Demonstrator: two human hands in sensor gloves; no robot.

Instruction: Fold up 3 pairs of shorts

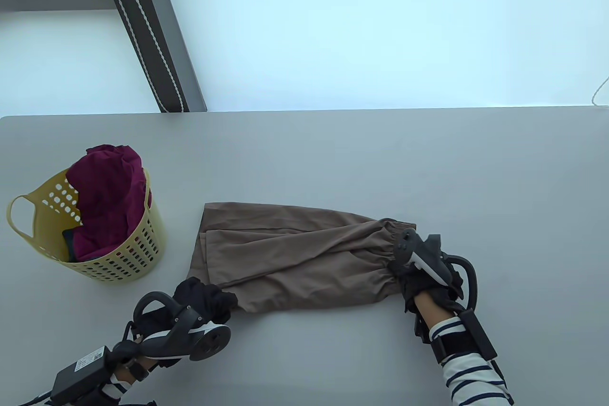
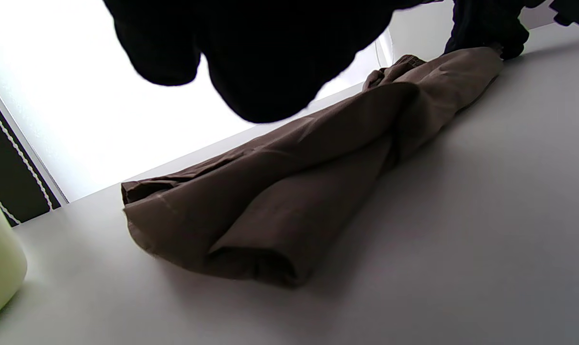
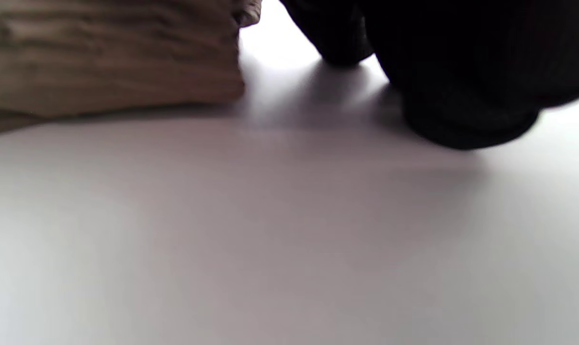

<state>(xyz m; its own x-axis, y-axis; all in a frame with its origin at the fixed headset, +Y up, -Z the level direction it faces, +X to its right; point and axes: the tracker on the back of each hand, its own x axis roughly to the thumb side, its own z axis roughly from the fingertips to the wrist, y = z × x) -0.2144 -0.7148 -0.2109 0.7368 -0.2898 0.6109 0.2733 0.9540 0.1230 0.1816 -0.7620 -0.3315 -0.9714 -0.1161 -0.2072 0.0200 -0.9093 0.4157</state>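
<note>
Brown shorts (image 1: 295, 253) lie folded lengthwise on the table (image 1: 333, 153), stretched between the two hands, likely so the next fold stays square. Right hand (image 1: 418, 277) sits at the gathered waistband end; whether its fingers pinch the cloth I cannot tell. Left hand (image 1: 200, 301), fingers curled, hovers just beside the leg hems, seemingly gripping nothing. Beyond the left hand, a yellow basket (image 1: 119, 253) keeps maroon shorts (image 1: 109, 196) waiting.

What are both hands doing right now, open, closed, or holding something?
Left hand: fingers curled beside the brown shorts hem, grip cannot be told.
Right hand: at the waistband end, grip cannot be told.
</note>
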